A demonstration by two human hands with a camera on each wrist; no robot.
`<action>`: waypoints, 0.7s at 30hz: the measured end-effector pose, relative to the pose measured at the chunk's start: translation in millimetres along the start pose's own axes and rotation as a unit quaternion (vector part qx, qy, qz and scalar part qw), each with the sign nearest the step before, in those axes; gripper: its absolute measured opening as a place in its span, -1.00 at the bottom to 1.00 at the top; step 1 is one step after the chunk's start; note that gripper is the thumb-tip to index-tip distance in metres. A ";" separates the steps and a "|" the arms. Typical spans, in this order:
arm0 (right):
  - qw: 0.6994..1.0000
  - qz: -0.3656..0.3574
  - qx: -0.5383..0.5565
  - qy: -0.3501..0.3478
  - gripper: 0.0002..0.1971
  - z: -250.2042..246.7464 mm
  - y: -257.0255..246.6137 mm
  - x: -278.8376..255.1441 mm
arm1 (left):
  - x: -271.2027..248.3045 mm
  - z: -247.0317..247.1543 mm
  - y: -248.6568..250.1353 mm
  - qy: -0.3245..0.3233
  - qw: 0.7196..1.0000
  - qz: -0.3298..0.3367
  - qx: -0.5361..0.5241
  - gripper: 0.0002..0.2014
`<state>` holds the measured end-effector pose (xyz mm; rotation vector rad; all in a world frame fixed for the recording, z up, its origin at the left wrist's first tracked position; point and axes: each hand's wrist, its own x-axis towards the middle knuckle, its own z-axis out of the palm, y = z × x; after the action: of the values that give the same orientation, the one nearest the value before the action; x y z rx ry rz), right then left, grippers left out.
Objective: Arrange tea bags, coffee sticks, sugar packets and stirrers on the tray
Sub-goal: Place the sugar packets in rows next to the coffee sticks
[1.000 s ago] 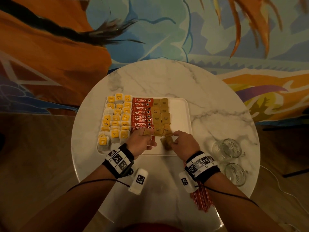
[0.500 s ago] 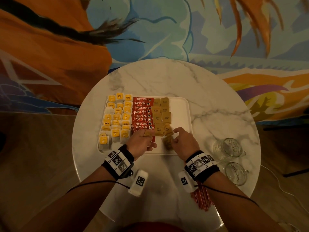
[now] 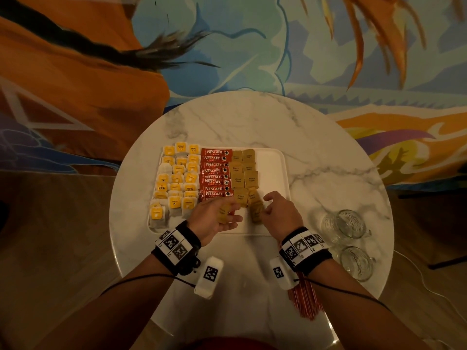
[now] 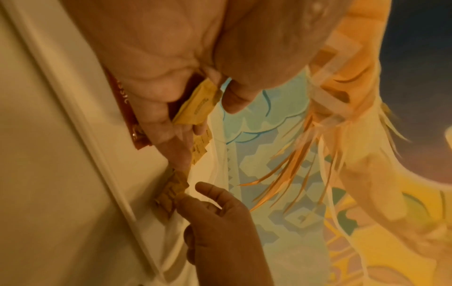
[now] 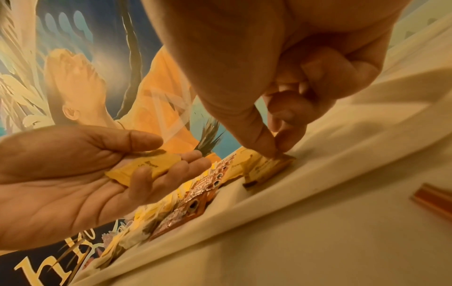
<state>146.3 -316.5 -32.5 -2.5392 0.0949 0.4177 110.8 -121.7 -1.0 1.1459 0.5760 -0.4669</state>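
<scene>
A white tray (image 3: 271,173) holds rows of yellow-tagged tea bags (image 3: 177,180), red coffee sticks (image 3: 214,173) and brown sugar packets (image 3: 243,170). My left hand (image 3: 231,214) hovers palm up over the tray's near edge and holds a few sugar packets (image 5: 146,164) under its thumb. Just to its right, my right hand (image 3: 265,207) pinches the top of a small stack of sugar packets (image 5: 271,168) lying on the tray, thumb against fingertip (image 5: 269,149). A bundle of red stirrers (image 3: 304,296) lies on the table under my right wrist.
The tray sits on a round white marble table (image 3: 252,117). Two glass mugs (image 3: 343,223) (image 3: 357,263) stand at the table's right edge, close to my right forearm. The right third of the tray is bare. A painted wall is behind the table.
My left hand has turned a little, so the packets in its palm show more. My right hand's fingers have shifted slightly forward at the stack. The rows on the tray are unchanged.
</scene>
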 end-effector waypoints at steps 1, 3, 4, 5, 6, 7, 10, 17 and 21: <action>1.000 -0.007 0.004 0.005 -0.73 -1.1 -1.1 -1.1 | -0.3 -0.9 -0.4 -0.004 1.000 -0.001 -0.011 -0.76; 0.999 -0.037 0.035 0.011 -0.85 -3.4 -4.9 -4.6 | -0.8 -2.1 -1.5 -0.009 1.000 -0.001 -0.019 -0.77; 0.996 -0.059 0.060 0.009 -0.90 -4.3 -7.2 -6.8 | -1.2 -2.2 -2.4 -0.011 1.000 -0.001 -0.018 -0.76; 0.993 -0.081 0.084 0.002 -0.94 -4.4 -9.4 -8.7 | -1.9 -1.8 -3.4 -0.015 1.000 0.000 -0.016 -0.75; 0.990 -0.100 0.103 -0.010 -0.94 -4.5 -11.7 -10.3 | -2.5 -1.3 -4.4 -0.020 1.000 0.003 -0.013 -0.74; 0.986 -0.114 0.119 -0.027 -0.90 -4.1 -13.8 -11.8 | -3.3 -0.7 -5.3 -0.024 1.000 0.007 -0.012 -0.73; 0.973 -0.137 0.168 -0.072 -0.81 -0.7 -17.6 -13.4 | -3.9 1.0 -7.7 -0.033 0.999 0.025 0.000 -0.73; 0.959 -0.172 0.201 -0.099 -0.80 5.2 -18.7 -14.7 | -3.7 3.3 -10.1 -0.057 0.997 0.043 0.014 -0.73; 0.956 -0.171 0.215 -0.102 -0.85 5.1 -20.1 -14.6 | -5.3 2.8 -10.3 -0.084 0.995 0.039 0.021 -0.71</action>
<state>134.2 -297.1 -21.6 -2.0194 -0.2966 0.4587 100.9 -127.6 -4.1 1.1517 0.3758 -0.5043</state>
